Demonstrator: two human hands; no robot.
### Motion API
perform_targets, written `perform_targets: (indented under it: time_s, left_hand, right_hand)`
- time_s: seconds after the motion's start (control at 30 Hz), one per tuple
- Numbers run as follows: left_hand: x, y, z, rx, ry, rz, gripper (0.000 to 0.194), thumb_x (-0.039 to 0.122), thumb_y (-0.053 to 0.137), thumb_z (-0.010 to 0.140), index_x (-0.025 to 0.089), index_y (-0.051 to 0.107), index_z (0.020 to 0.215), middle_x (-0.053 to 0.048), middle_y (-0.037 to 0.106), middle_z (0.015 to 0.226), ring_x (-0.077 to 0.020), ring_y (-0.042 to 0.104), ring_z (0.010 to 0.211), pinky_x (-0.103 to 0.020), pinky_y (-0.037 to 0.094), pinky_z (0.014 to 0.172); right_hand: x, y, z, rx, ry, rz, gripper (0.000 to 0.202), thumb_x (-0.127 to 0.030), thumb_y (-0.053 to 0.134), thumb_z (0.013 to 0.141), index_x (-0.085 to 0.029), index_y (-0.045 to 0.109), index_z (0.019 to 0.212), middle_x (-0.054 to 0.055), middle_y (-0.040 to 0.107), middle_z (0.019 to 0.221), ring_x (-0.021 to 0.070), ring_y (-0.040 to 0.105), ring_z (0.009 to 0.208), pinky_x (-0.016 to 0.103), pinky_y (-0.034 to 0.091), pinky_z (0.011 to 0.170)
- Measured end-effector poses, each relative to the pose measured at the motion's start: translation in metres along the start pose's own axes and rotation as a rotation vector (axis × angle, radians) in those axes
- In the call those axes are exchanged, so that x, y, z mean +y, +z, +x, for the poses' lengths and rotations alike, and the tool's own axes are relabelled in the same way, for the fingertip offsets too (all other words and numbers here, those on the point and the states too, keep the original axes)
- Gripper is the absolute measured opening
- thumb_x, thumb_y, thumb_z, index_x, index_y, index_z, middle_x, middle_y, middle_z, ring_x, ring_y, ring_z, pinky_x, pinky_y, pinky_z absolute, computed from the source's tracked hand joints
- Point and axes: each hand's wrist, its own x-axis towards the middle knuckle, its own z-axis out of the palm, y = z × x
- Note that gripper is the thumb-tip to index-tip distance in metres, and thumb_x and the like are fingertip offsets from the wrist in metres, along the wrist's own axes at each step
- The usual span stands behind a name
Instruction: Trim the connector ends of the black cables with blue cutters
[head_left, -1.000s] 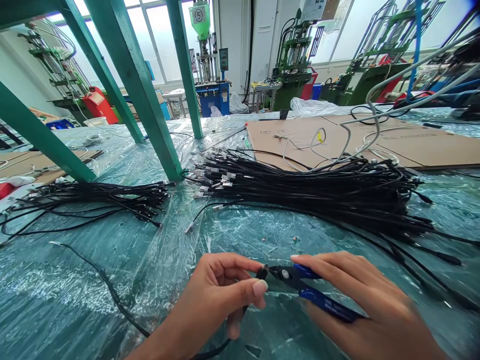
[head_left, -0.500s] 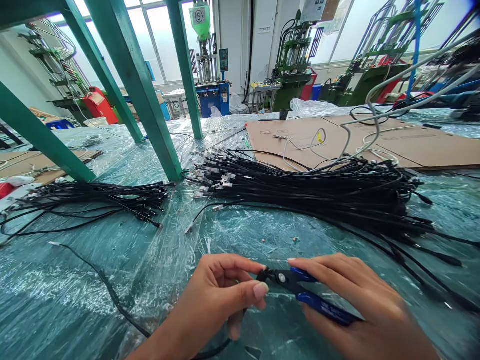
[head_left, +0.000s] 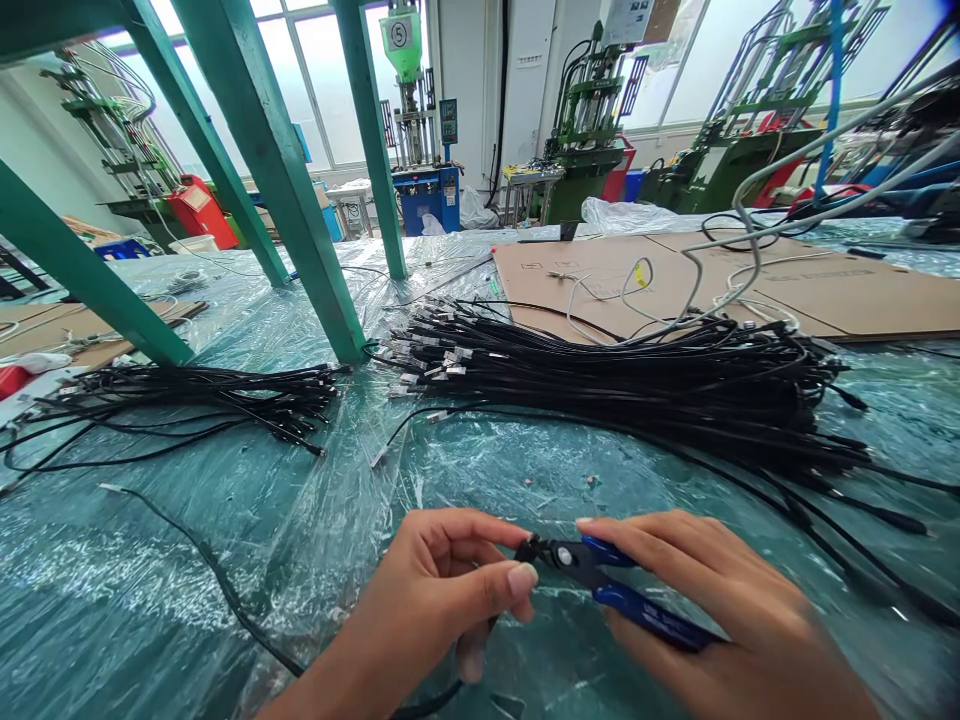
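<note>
Tall machines stand at the back of the room before bright windows (head_left: pixel 322 80), one topped by a green hopper (head_left: pixel 406 66) marked with a circled 5. In front of them runs a work table (head_left: pixel 360 500) wrapped in wrinkled clear film, its surface greenish beneath. Slanting green posts (head_left: pixel 271 170) rise from its left half. A large pile of black cables (head_left: pixel 615 385) lies across the middle, its pale connector ends bunched toward the left; behind it are flat sheets of cardboard (head_left: pixel 832 300), with light grey cables (head_left: pixel 751 236) looping over them. A smaller bundle of black cables (head_left: pixel 202 395) lies near the foot of the posts.

Close to the viewer, the left hand (head_left: pixel 435 580) pinches the dark end of a cable (head_left: pixel 524 551) between thumb and forefinger, that end pointing right. The right hand (head_left: pixel 735 590) is wrapped around a pair of cutters (head_left: pixel 589 566) with blue handles, the tool's tip meeting the cable end just beyond the left fingertips. The hands are apart, bridged by the tool; whether its small dark jaws have closed on the end is hard to tell. Another stretch of black cable (head_left: pixel 217 582) curves along the film to the left forearm.
</note>
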Motion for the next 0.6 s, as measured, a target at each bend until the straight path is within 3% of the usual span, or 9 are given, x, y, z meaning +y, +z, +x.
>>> perform_targets:
  time_s: [0.43, 0.6]
  left_hand:
    - [0.0009, -0.0005, -0.0006, -0.01, -0.01, -0.024, 0.017, 0.028, 0.074, 0.077, 0.015, 0.071, 0.087, 0.001, 0.069, 0.059, -0.0002, 0.045, 0.031, -0.01, 0.03, 0.032]
    - [-0.0021, -0.0015, 0.0009, -0.016, -0.01, -0.044, 0.017, 0.027, 0.076, 0.075, 0.016, 0.071, 0.087, 0.002, 0.069, 0.059, -0.0002, 0.045, 0.03, -0.009, 0.031, 0.032]
  right_hand:
    - [0.0025, -0.0017, -0.0039, -0.014, 0.022, -0.017, 0.029, -0.018, 0.057, 0.078, -0.026, 0.063, 0.106, 0.0, 0.068, 0.087, 0.0146, 0.066, 0.074, 0.026, 0.054, 0.064]
    - [0.0006, -0.0006, -0.0008, 0.0, -0.019, -0.053, 0.023, -0.02, 0.053, 0.082, -0.025, 0.063, 0.102, -0.001, 0.067, 0.083, 0.0114, 0.064, 0.072, 0.023, 0.052, 0.064]
